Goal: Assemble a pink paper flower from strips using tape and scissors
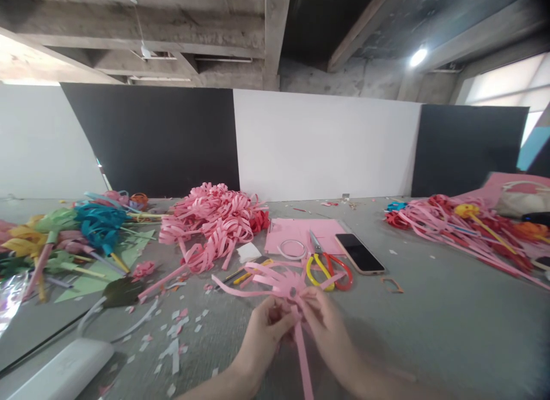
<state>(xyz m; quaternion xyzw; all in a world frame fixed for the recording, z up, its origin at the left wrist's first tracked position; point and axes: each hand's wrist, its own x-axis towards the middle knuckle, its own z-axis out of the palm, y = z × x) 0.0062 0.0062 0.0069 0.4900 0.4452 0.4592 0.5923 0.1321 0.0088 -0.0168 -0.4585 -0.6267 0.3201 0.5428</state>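
Note:
Between my two hands is a pink paper-strip flower (pixel 281 281), its strips fanning out around a small hole in the middle. My left hand (pixel 267 329) pinches its near left side, thumb pressed against the paper. On the right side, the fingers of my right hand (pixel 325 322) close on the strips too. One long pink strip hangs down toward me between the wrists. Just beyond the flower lie scissors (pixel 329 271) with one yellow and one red handle. Pencils or pens (pixel 244 274) lie partly behind the strips.
Pink paper sheets (pixel 275 234) carry a ring-shaped roll (pixel 293 249), with a phone (pixel 360 253) beside them. A pile of pink curled strips (pixel 215 222) sits back left. Colourful paper flowers (pixel 101 225) lie left, more strips (pixel 455 225) right. Paper scraps and a white power strip (pixel 69 368) are near left.

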